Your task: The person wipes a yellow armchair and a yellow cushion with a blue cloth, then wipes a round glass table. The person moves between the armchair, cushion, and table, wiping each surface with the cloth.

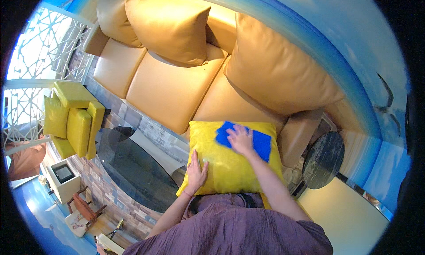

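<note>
A square yellow cushion [225,172] lies before me, its near edge at my lap. On its upper right part is a blue cloth [262,144]. My right hand [239,141] holds the cloth pressed against the cover, fingers spread over it; part of the cloth is hidden under the hand. Near the cushion's left edge, my left hand [197,175] rests flat on the cover with thumb and fingers apart, holding nothing.
Beyond the cushion stands a tan sofa [166,85] with large back pillows [166,26]. A dark oval glass-topped table [136,168] is at left, near a yellow-green armchair [78,122]. A round dark side table [323,160] stands at right.
</note>
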A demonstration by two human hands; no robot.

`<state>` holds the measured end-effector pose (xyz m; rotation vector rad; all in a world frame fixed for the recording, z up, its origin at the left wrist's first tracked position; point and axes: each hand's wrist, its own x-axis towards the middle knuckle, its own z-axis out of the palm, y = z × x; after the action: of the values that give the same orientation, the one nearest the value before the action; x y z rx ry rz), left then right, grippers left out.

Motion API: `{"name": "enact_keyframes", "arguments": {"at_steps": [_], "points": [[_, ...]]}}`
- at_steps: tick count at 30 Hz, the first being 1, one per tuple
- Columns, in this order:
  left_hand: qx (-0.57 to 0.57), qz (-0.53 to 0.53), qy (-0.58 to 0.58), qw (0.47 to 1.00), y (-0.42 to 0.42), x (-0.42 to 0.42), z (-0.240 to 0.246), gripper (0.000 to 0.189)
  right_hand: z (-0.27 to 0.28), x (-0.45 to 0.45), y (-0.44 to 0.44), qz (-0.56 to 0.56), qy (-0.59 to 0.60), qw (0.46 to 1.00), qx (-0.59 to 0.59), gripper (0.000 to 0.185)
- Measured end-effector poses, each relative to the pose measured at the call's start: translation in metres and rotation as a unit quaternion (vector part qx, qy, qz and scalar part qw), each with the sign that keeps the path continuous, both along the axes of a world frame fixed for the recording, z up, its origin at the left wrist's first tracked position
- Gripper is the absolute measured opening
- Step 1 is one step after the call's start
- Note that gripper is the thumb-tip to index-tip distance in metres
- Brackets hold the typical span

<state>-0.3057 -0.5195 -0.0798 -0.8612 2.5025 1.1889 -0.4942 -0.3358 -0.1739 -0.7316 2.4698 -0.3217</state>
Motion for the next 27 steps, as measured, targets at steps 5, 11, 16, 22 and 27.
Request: {"name": "enact_keyframes", "arguments": {"at_steps": [5,11,16,22,27], "points": [[0.073,0.041,-0.135,0.987,-0.045,-0.003,-0.050,0.075,-0.044,-0.029,0.145,-0.264,-0.069,0.959,0.079,0.051],[-0.029,0.052,-0.054,0.997,-0.020,-0.036,-0.045,0.064,0.035,0.070,0.095,-0.130,-0.006,0.991,0.020,0.055],[-0.074,0.049,0.144,0.986,0.022,-0.068,-0.019,0.057,0.061,0.100,-0.030,0.108,-0.048,0.990,-0.073,0.060],[0.044,0.075,0.019,0.996,-0.005,-0.081,-0.077,0.051,-0.048,0.039,-0.099,0.098,-0.072,0.974,-0.190,0.059],[-0.049,-0.109,-0.095,0.988,-0.009,-0.064,-0.087,0.066,-0.014,0.008,-0.032,0.053,-0.046,0.995,-0.077,0.050]]}}
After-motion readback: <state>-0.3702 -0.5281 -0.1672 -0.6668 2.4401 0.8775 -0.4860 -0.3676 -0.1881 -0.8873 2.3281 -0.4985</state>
